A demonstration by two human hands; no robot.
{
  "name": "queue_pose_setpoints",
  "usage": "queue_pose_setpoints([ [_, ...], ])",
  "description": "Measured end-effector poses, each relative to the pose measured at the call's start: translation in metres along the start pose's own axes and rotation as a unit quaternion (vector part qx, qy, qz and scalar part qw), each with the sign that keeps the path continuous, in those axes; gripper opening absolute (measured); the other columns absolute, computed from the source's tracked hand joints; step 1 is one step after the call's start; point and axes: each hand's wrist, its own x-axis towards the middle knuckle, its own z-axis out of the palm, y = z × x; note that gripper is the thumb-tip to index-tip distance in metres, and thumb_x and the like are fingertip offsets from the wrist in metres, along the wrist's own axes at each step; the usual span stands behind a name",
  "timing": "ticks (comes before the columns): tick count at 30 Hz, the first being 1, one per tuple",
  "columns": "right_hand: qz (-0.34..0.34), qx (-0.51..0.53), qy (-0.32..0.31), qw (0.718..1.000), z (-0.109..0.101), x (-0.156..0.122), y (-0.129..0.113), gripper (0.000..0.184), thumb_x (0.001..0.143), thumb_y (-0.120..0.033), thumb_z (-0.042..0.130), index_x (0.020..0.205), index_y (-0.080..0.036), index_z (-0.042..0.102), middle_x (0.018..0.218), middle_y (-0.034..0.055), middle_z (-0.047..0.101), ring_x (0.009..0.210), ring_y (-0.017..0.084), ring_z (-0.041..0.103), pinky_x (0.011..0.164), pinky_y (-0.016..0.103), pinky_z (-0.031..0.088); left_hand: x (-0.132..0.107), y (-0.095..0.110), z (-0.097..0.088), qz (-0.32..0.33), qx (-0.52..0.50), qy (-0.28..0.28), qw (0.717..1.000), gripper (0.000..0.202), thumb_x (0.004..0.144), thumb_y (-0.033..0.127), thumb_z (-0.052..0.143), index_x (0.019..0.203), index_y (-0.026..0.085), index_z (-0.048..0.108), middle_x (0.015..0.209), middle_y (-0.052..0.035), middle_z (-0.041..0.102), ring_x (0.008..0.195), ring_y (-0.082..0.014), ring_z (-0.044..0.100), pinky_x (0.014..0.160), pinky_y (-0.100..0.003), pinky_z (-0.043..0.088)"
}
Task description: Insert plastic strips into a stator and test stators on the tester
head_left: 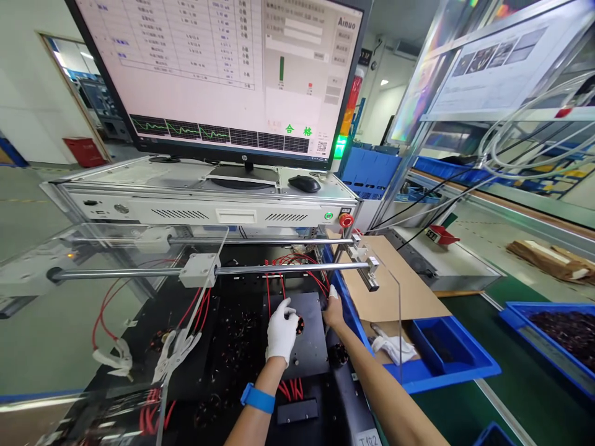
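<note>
My left hand [281, 332], in a white glove, is over a black plate [310, 354] with its fingers loosely bent and apart. Just right of its fingers sits a small round part [300, 323] with a dark and reddish-copper look, perhaps a wound motor core. My right hand [333, 311] has white coverings on its fingertips and reaches to the plate's right edge, beside red wires [320, 284]. Most of its fingers are hidden, so its grip does not show. Another round part [341, 354] lies below my right hand, near the forearm.
Above the hands run metal rails [292, 268] with a clear guard panel [193, 322]. White clamps [179, 353] on red wires are at left. A blue tray [460, 365] with cardboard [390, 279] and a white glove [394, 345] stands right. A monitor [223, 74] rises behind.
</note>
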Motion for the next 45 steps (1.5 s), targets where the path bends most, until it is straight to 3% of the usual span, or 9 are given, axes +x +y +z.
queue_pose_setpoints([
  [3, 0.003, -0.132, -0.049, 0.99, 0.003, -0.006, 0.003, 0.051, 0.066, -0.007, 0.053, 0.117, -0.008, 0.05, 0.107, 0.0163, 0.058, 0.105, 0.026, 0.051, 0.091, 0.033, 0.039, -0.012, -0.004, -0.021, 0.055, -0.016, 0.014, 0.998, 0.037, 0.076, 0.02, 0.048, 0.112, 0.019, 0.055, 0.099, -0.0061, 0.063, 0.092, -0.0185, 0.058, 0.086, -0.035, 0.046],
  [5, 0.006, -0.166, -0.039, 0.985, -0.002, -0.019, 0.002, 0.044, 0.074, -0.009, 0.045, 0.117, -0.009, 0.05, 0.103, 0.0154, 0.058, 0.101, 0.023, 0.054, 0.086, 0.03, 0.04, -0.022, -0.008, -0.036, 0.159, 0.057, 0.027, 0.985, 0.035, 0.078, 0.016, 0.045, 0.108, 0.024, 0.059, 0.11, -0.0048, 0.059, 0.103, -0.02, 0.053, 0.093, -0.039, 0.042],
  [10, -0.024, -0.179, -0.028, 0.983, -0.036, -0.052, -0.001, 0.048, 0.076, -0.02, 0.048, 0.123, -0.012, 0.046, 0.105, 0.0153, 0.056, 0.094, 0.026, 0.055, 0.078, 0.031, 0.042, -0.036, -0.016, -0.046, 0.341, 0.284, -0.03, 0.896, 0.025, 0.075, 0.014, 0.055, 0.089, 0.031, 0.067, 0.102, -0.0013, 0.064, 0.101, -0.0233, 0.052, 0.087, -0.042, 0.047],
  [14, -0.033, -0.017, -0.099, 0.994, -0.064, -0.053, -0.021, 0.051, 0.062, -0.017, 0.06, 0.112, -0.016, 0.054, 0.091, 0.0098, 0.059, 0.076, 0.022, 0.057, 0.067, 0.031, 0.044, -0.033, -0.017, -0.041, 0.378, 0.32, -0.013, 0.869, 0.016, 0.078, 0.023, 0.057, 0.086, 0.031, 0.068, 0.094, -0.0013, 0.067, 0.098, -0.0228, 0.055, 0.082, -0.039, 0.049],
  [17, 0.054, 0.226, -0.2, 0.952, -0.07, -0.044, -0.055, 0.047, 0.058, -0.026, 0.067, 0.103, -0.019, 0.054, 0.07, -0.0002, 0.055, 0.055, 0.014, 0.05, 0.05, 0.027, 0.043, -0.032, -0.012, -0.04, 0.408, 0.325, -0.047, 0.852, 0.016, 0.079, 0.025, 0.056, 0.088, 0.032, 0.067, 0.095, -0.0006, 0.067, 0.1, -0.0228, 0.055, 0.083, -0.039, 0.048],
  [20, 0.134, 0.37, -0.249, 0.885, -0.061, -0.038, -0.086, 0.049, 0.055, -0.031, 0.071, 0.097, -0.02, 0.049, 0.061, -0.0051, 0.049, 0.05, 0.012, 0.047, 0.041, 0.024, 0.042, -0.035, -0.006, -0.036, 0.424, 0.334, -0.075, 0.839, 0.018, 0.08, 0.024, 0.055, 0.092, 0.031, 0.067, 0.094, -0.0009, 0.067, 0.098, -0.023, 0.055, 0.083, -0.04, 0.047],
  [22, 0.165, 0.394, -0.237, 0.873, -0.05, -0.039, -0.098, 0.047, 0.055, -0.032, 0.072, 0.093, -0.02, 0.048, 0.057, -0.0064, 0.047, 0.047, 0.011, 0.047, 0.04, 0.023, 0.041, -0.038, -0.001, -0.031, 0.424, 0.335, -0.075, 0.838, 0.019, 0.08, 0.022, 0.054, 0.092, 0.03, 0.066, 0.092, -0.0015, 0.067, 0.097, -0.0228, 0.055, 0.083, -0.04, 0.046],
  [30, 0.159, 0.446, -0.111, 0.874, -0.019, -0.053, -0.092, 0.035, 0.06, -0.041, 0.064, 0.077, -0.021, 0.042, 0.057, -0.0077, 0.041, 0.04, 0.007, 0.038, 0.036, 0.022, 0.039, -0.044, 0.004, -0.028, 0.416, 0.328, -0.062, 0.846, 0.021, 0.08, 0.018, 0.052, 0.091, 0.028, 0.066, 0.092, -0.0015, 0.066, 0.095, -0.0232, 0.056, 0.082, -0.04, 0.045],
  [45, 0.16, 0.453, -0.068, 0.875, -0.01, -0.06, -0.096, 0.032, 0.063, -0.041, 0.062, 0.079, -0.02, 0.043, 0.058, -0.0062, 0.042, 0.041, 0.008, 0.04, 0.036, 0.02, 0.037, -0.047, 0.0, -0.023, 0.355, 0.266, -0.029, 0.896, 0.016, 0.08, 0.019, 0.051, 0.085, 0.024, 0.066, 0.087, -0.0025, 0.066, 0.095, -0.0226, 0.055, 0.086, -0.04, 0.044],
])
